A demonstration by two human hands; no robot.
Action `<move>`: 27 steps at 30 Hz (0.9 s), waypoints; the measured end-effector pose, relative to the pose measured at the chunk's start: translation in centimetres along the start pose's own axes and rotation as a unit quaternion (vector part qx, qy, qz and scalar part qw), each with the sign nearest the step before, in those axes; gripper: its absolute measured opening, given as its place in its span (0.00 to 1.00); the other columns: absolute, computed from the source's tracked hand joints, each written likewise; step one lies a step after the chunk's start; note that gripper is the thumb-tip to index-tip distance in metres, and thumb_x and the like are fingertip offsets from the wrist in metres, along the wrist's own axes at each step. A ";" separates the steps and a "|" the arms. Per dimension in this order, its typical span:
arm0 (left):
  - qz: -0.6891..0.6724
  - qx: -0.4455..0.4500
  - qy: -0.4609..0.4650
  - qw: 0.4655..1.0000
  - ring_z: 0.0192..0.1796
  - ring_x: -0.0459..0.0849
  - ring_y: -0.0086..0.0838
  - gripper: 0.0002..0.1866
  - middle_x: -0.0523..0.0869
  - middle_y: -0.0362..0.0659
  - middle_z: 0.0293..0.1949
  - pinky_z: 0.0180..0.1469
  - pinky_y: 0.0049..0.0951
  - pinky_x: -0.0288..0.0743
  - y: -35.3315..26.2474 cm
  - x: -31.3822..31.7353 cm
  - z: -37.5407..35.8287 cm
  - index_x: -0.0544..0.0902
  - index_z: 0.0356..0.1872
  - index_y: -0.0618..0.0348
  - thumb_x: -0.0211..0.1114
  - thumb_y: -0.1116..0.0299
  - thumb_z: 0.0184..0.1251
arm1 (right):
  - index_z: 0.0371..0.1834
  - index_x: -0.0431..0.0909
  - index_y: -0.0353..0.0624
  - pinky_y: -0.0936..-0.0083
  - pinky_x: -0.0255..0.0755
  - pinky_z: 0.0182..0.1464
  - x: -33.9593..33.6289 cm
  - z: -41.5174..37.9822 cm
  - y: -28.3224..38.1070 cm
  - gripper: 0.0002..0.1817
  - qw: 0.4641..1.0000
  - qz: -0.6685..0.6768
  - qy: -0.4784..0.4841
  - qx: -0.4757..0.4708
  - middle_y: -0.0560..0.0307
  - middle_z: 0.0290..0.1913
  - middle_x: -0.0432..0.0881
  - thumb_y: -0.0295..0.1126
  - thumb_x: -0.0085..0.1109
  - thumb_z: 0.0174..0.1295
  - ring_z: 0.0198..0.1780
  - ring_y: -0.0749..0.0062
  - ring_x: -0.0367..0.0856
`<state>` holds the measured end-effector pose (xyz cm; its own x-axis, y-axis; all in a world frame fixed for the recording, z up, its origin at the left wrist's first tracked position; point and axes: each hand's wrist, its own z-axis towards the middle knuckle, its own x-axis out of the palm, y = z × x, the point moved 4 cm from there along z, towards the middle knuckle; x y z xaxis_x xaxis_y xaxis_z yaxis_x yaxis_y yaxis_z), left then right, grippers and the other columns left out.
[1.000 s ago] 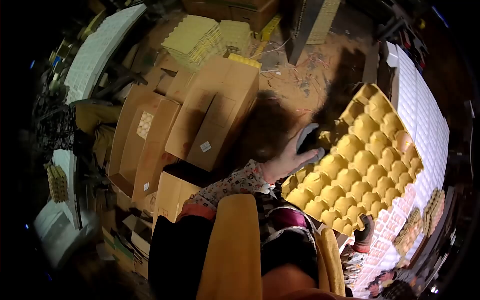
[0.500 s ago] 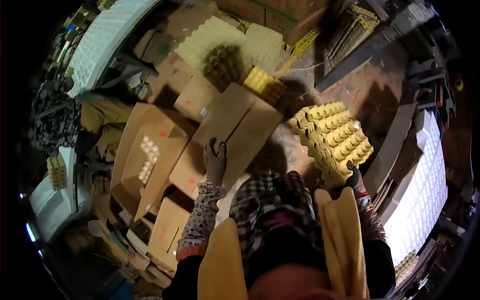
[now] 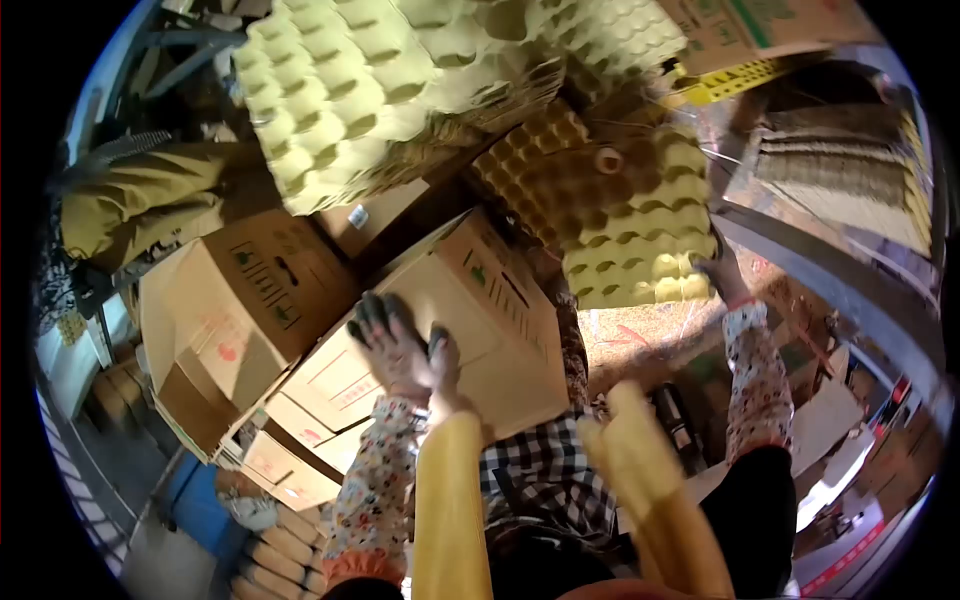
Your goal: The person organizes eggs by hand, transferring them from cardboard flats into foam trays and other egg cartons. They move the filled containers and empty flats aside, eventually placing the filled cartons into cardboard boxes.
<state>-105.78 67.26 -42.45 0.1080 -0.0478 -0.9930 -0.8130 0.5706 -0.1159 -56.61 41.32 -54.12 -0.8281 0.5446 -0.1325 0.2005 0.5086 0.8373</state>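
Observation:
My left hand lies against a closed cardboard box, its dark-tipped fingers spread and nothing held in it. At the right, my right hand grips the edge of yellow egg trays, which are tilted beyond the box. Part of their surface is in shadow, and a small round thing shows on it. Smaller egg trays are beside them on the left. A large stack of pale egg trays fills the top of the view.
Another cardboard box stands left of my left hand. A metal beam crosses the right side, with stacked trays behind it. A yellow perforated strip is at the upper right. Olive cloth shows at the left.
The view has shifted and the tray stacks appear closer. My right hand has moved forward with the yellow trays, away from my body. My left hand is still at the box, with its fingers spread.

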 end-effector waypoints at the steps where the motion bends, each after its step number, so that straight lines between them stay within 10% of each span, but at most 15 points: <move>1: -0.005 0.010 -0.020 1.000 0.76 0.54 0.57 0.42 0.58 0.64 0.73 0.75 0.59 0.39 0.1 0.3 0.1 0.58 0.72 0.69 0.52 0.45 0.65 | 0.73 0.62 0.41 0.75 0.76 0.53 0.9 4.4 0.1 0.44 0.995 -0.093 0.037 -0.014 0.52 0.60 0.76 0.18 0.68 0.48 0.55 0.68 0.77; 4: -0.023 0.020 -0.063 0.998 0.73 0.56 0.60 0.43 0.60 0.64 0.70 0.73 0.62 0.41 0.6 1.8 0.0 0.58 0.72 0.66 0.51 0.40 0.66 | 0.74 0.60 0.39 0.72 0.68 0.66 7.2 17.5 -2.7 0.47 0.971 -0.175 0.161 -0.001 0.51 0.63 0.75 0.22 0.71 0.45 0.63 0.65 0.73; 9: -0.057 0.006 -0.050 0.997 0.76 0.51 0.57 0.42 0.56 0.62 0.73 0.74 0.62 0.39 1.3 2.4 -0.7 0.56 0.74 0.64 0.48 0.41 0.69 | 0.71 0.63 0.43 0.70 0.76 0.56 12.8 28.4 -14.8 0.39 0.999 -0.012 0.022 0.022 0.50 0.60 0.77 0.21 0.61 0.51 0.56 0.63 0.78; 10: -0.052 0.005 -0.041 0.998 0.76 0.51 0.57 0.42 0.55 0.62 0.74 0.74 0.62 0.38 1.3 2.1 -1.0 0.56 0.74 0.64 0.47 0.41 0.69 | 0.70 0.65 0.44 0.70 0.79 0.52 12.5 28.4 -16.1 0.38 0.990 0.116 0.015 0.072 0.49 0.56 0.80 0.22 0.60 0.49 0.52 0.63 0.80; 14: -0.058 -0.025 -0.030 0.998 0.76 0.52 0.57 0.42 0.56 0.62 0.73 0.74 0.63 0.40 0.9 2.0 -1.2 0.56 0.73 0.66 0.45 0.40 0.70 | 0.69 0.61 0.43 0.68 0.80 0.49 10.9 25.1 -17.8 0.40 0.930 -0.350 -0.007 0.110 0.52 0.56 0.78 0.28 0.68 0.50 0.53 0.59 0.80; 21: -0.018 0.000 -0.041 0.999 0.75 0.54 0.55 0.41 0.57 0.59 0.73 0.73 0.64 0.43 1.5 2.4 -0.8 0.57 0.73 0.63 0.48 0.41 0.69 | 0.67 0.64 0.40 0.66 0.78 0.44 5.2 12.2 -27.6 0.38 0.983 -0.035 -0.122 0.133 0.41 0.50 0.81 0.37 0.66 0.52 0.46 0.57 0.84; 27: -0.048 0.013 -0.038 0.998 0.77 0.50 0.57 0.43 0.55 0.60 0.74 0.75 0.60 0.40 1.1 2.4 -0.9 0.54 0.75 0.65 0.44 0.40 0.71 | 0.69 0.59 0.42 0.64 0.76 0.54 4.2 16.0 -25.8 0.43 0.968 -0.166 -0.049 0.182 0.43 0.52 0.80 0.28 0.68 0.46 0.52 0.52 0.81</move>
<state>-106.92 67.00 -44.93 0.2278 -0.0413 -0.9728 -0.7825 0.5868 -0.2081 -56.86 41.15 -84.77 -0.8288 0.3619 -0.4267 0.1169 0.8578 0.5006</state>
